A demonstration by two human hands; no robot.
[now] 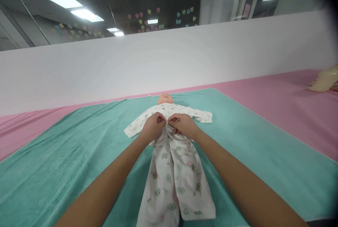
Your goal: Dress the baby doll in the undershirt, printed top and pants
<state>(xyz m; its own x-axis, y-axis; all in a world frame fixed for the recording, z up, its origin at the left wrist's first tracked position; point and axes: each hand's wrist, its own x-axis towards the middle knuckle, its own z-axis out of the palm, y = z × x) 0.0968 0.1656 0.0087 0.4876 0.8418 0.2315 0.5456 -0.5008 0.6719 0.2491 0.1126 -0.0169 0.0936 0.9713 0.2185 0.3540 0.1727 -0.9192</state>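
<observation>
A baby doll [165,98] lies on its back with its head at the far end, dressed in a white printed top [142,123] and matching trousers [182,177]. Its sleeves spread out to both sides. My left hand [154,125] pinches one front edge of the top at the middle of the doll's body. Close beside it, my right hand [182,125] pinches the opposite front edge. Below my hands the top's edges part over the waist of the trousers. My fingers hide any fastener between them.
Under the doll a teal blanket [79,156] lies over a pink cloth [285,103]. A pale yellow object [324,79] is at the right edge, partly cut off. Behind the cloth rises a white low wall [163,61] with glass above it.
</observation>
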